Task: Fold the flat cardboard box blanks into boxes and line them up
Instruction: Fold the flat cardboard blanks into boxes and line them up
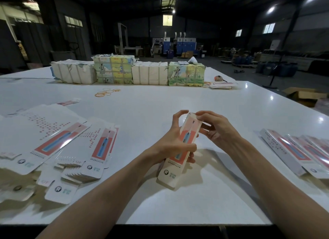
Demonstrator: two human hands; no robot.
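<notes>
One box [189, 130] is up in both hands at the centre of the frame, held slantwise just above the white table [160, 100], with its lower end toward the bottom of the frame. The left hand [170, 142] is wrapped round the middle, thumb across the printed front, and its upper fingers [179, 113] are spread apart near the top end. The right hand [217, 130] has its curled fingers clamped on that top end, fingertips right on the flap. I can't tell if anything's inside the box.

At lower left there's a messy, overlapping pile of flat blanks [58, 139]. At the right edge, a row of folded boxes [299, 149] lies side by side, touching, ends shut as far as I can see.

Across the back of the table sit four wrapped bundles [128, 71] in a line, with loose rubber bands [105, 93] just in front of them. An open carton [304, 95] sits on the floor at far right; its contents are too dark to make out.
</notes>
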